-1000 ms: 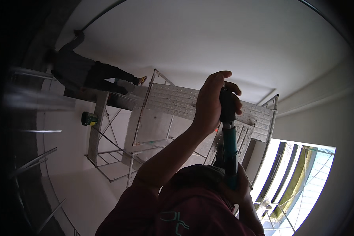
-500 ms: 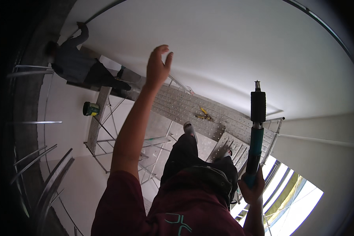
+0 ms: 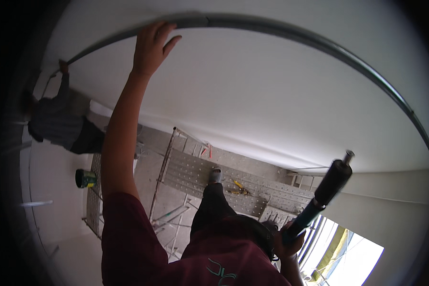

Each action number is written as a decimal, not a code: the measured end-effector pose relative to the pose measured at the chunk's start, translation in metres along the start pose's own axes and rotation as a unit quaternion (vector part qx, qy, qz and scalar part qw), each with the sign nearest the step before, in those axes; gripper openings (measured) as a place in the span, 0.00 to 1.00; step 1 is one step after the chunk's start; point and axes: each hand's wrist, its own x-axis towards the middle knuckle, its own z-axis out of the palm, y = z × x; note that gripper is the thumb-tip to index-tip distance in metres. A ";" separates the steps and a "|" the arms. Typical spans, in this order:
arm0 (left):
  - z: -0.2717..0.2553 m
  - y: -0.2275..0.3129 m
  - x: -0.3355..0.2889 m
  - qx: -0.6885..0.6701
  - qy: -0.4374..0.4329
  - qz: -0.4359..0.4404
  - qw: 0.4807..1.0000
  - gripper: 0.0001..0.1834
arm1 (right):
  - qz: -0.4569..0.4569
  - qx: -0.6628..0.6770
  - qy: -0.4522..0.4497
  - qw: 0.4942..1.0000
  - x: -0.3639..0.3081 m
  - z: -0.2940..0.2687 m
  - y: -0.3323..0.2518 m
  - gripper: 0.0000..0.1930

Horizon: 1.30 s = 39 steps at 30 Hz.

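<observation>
My left hand [image 3: 151,53] reaches up to a long grey metal track [image 3: 281,29] along the top of the white wall. Its fingers are stretched out and overlap the track, seemingly resting against it, with the thumb apart. In my right hand [image 3: 289,243], held low at the right, is a tube-shaped nail gun [image 3: 314,209] with a teal body, a thick black sleeve and a metal tip. The tool tilts up and to the right, its tip away from the wall track. At the far left a co-worker [image 3: 62,121] in grey has a raised hand at the track's other end.
I stand on perforated metal scaffold planks [image 3: 186,169]. Yellow-handled pliers [image 3: 239,187] lie by my foot. A scaffold post [image 3: 163,176] rises left of my leg. A dark green bucket [image 3: 85,178] is at the left, and a bright window opening [image 3: 357,257] at the lower right.
My left hand has moved up and left onto the track. The nail gun has swung lower and tilted to the right. My view has shifted, bringing more of the track into sight.
</observation>
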 end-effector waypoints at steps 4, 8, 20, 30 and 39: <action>0.057 -0.052 -0.029 -0.028 0.061 0.061 0.996 0.18 | 0.205 0.439 0.176 0.857 0.086 0.078 -0.108 0.21; 0.083 -0.063 -0.041 -0.044 0.147 0.026 0.988 0.15 | -0.016 -0.012 0.069 0.997 0.132 0.135 -0.154 0.19; 0.108 -0.056 -0.047 -0.083 0.208 -0.038 0.974 0.07 | 0.007 0.006 0.176 0.984 0.125 0.196 -0.141 0.18; 0.122 -0.063 -0.046 -0.054 0.276 -0.015 0.960 0.04 | 0.124 0.023 0.352 0.927 0.088 0.214 -0.022 0.21; 0.123 -0.071 -0.026 -0.167 0.323 0.088 0.928 0.07 | 0.183 -0.054 0.379 0.906 0.044 0.291 0.114 0.33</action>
